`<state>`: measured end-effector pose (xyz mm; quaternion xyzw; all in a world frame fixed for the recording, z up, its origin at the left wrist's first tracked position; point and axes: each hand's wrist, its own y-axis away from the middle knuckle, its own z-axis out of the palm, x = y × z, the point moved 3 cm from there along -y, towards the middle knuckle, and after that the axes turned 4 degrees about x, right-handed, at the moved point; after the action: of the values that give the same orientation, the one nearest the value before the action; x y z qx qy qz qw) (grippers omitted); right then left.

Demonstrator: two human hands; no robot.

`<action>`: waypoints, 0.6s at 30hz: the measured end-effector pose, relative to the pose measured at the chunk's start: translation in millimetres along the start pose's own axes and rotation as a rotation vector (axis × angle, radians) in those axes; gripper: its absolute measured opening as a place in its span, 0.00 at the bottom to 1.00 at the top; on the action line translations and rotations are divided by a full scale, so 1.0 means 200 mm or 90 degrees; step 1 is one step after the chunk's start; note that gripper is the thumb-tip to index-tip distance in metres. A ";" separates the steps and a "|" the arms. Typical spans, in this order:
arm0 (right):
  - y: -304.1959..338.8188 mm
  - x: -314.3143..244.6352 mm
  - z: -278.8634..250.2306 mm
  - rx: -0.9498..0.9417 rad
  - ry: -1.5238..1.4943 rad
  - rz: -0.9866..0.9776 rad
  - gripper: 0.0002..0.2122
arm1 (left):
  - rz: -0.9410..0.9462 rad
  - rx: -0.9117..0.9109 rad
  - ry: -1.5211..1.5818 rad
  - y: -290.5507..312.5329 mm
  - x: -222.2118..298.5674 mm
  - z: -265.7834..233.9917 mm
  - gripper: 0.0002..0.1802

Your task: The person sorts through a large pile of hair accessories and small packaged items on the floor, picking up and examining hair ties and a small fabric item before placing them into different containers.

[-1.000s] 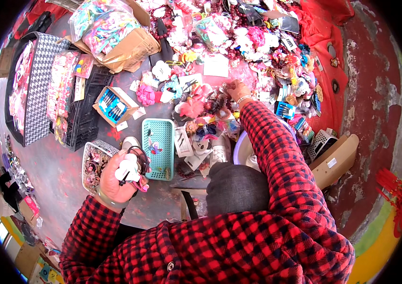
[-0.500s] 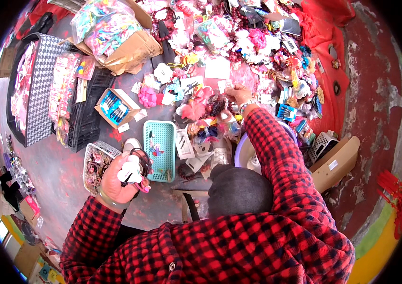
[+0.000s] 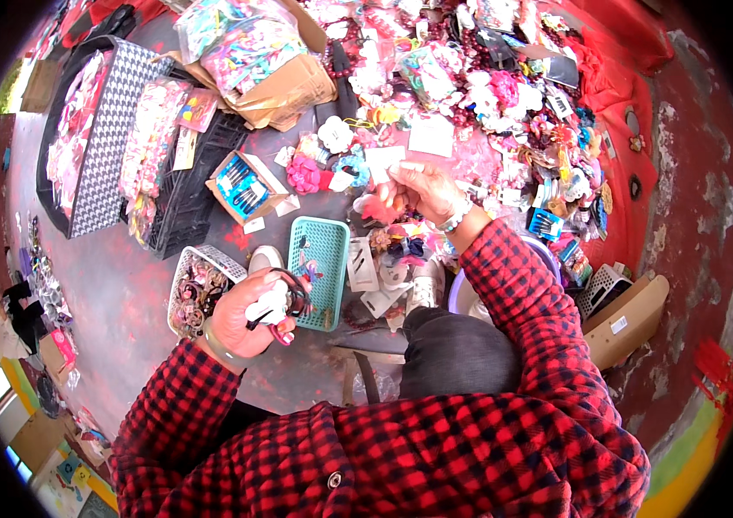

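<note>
My left hand [image 3: 241, 317] is closed around a bunch of dark hair ties [image 3: 299, 298] with a white piece and a bit of pink among them. It hovers over the near side of a white basket [image 3: 187, 321] full of small brown and dark hair accessories. A teal basket [image 3: 334, 298], with a few small coloured pieces inside, stands just right of that hand. My right hand [image 3: 431, 190] pinches a white card [image 3: 383, 162] at its fingertips, above the near edge of a heap of hair accessories. Beneath it lie a coral fabric flower [image 3: 375, 210] and several scrunchies.
A small carton of blue-carded items [image 3: 246, 186] stands at left centre. Behind it are a black crate [image 3: 198, 194], a houndstooth box [image 3: 112, 151] and a cardboard box [image 3: 284, 91] with bagged goods. A purple basin [image 3: 461, 298] is partly under my right arm. Flattened cardboard [image 3: 630, 319] leans at right.
The whole view has shifted, so things sit further right. My right hand has drawn left and nearer with the white card. My left hand still grips the hair ties, now closer to the teal basket.
</note>
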<state>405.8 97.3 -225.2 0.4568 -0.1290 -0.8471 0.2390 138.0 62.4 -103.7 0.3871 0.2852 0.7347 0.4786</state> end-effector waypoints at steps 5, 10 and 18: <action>0.04 -0.05 0.18 -0.007 0.059 0.004 0.11 | -0.015 -0.012 -0.029 0.02 0.01 -0.01 0.10; 0.09 -0.08 0.35 -0.098 0.156 0.019 0.10 | -0.003 0.016 -0.043 0.01 -0.01 -0.01 0.14; 0.16 -0.08 0.50 -0.311 0.273 0.042 0.08 | 0.022 0.032 -0.023 0.02 0.00 0.03 0.13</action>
<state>338.2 78.5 -145.1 0.5496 0.1168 -0.7290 0.3909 141.1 61.3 -97.0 0.4169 0.2881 0.7287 0.4607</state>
